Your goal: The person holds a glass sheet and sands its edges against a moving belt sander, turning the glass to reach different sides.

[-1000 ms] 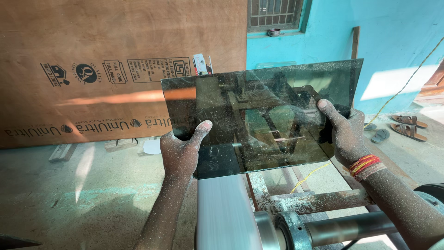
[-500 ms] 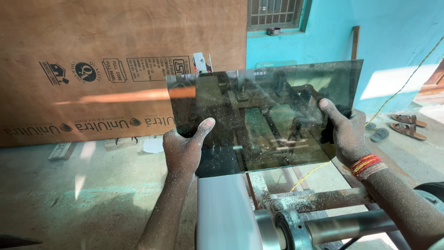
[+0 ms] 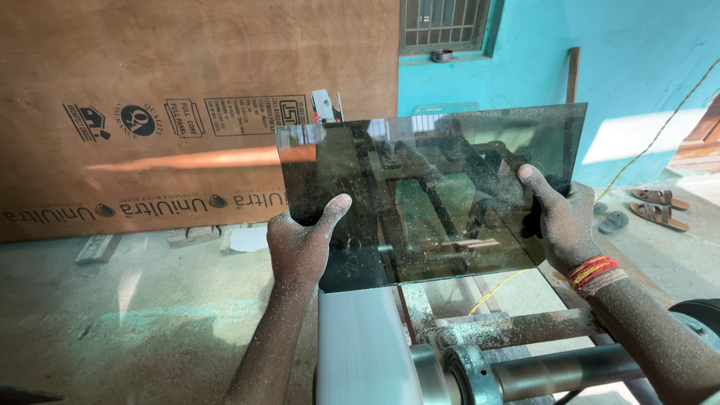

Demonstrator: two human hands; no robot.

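Above a dust-caked grinding machine (image 3: 480,352), seen from the head camera, a person holds a dark tinted glass pane (image 3: 431,191) up at a slight tilt, its surface speckled with fine grit and mirroring the machine frame below. Left hand (image 3: 300,244) clamps the pane's near-left corner, thumb pressed flat on the front face, fingers hidden behind the glass; its grip is closed on the pane. Right hand (image 3: 562,217) takes the right edge the same way, thumb laid over the front, grip closed on the pane, a red and orange thread band (image 3: 592,271) at the wrist. Both hands and forearms are powdered with pale dust.

Just under the pane's lower edge runs a wide pale belt (image 3: 360,345), blurred, beside a steel shaft (image 3: 562,371) and its bearing. Whether the glass touches the belt cannot be told. Far left, a large brown plywood sheet (image 3: 150,97) leans against the wall; far right, a turquoise wall (image 3: 637,67) with a barred window (image 3: 442,22). Sandals (image 3: 656,199) lie on the concrete floor (image 3: 112,315) at right.
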